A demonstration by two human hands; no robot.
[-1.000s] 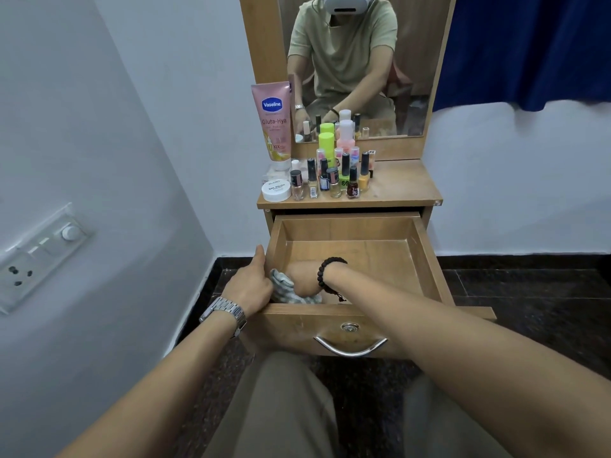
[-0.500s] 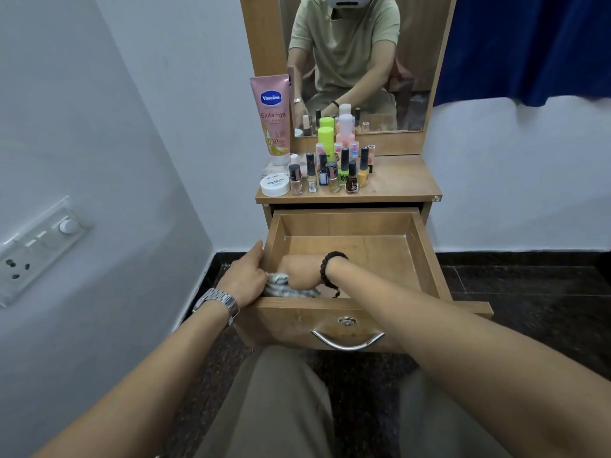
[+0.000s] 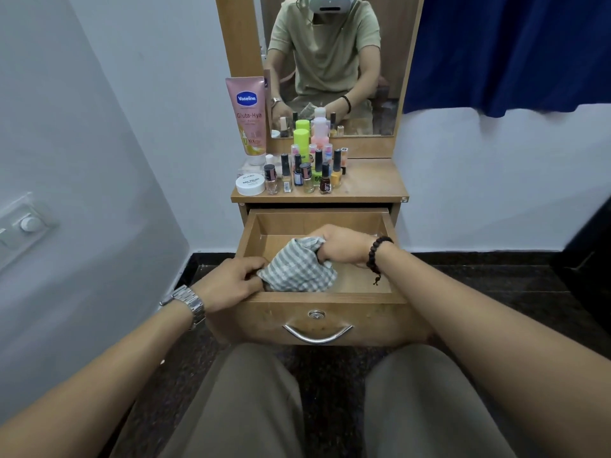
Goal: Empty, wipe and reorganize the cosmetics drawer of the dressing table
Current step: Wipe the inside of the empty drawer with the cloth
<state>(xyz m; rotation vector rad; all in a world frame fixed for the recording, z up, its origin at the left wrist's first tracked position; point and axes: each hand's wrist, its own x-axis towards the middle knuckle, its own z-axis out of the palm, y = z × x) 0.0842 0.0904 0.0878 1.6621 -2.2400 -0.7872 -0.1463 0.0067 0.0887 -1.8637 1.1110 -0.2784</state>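
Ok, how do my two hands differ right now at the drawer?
The right hand grips the checked cloth inside the drawer; the left hand rests on the drawer's front left corner, fingertips touching the cloth's edge. The right wrist wears a beaded bracelet, the left a metal watch. Both are at the drawer's front.

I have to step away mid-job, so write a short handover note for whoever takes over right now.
Right hand grips the checked cloth inside the open drawer. Left hand rests on the drawer's front left corner, fingertips touching the cloth.
Done: drawer emptied; lotion tube, white jar and nail polish bottles stand on the tabletop.
Left: finish wiping, then put the cosmetics back in order.
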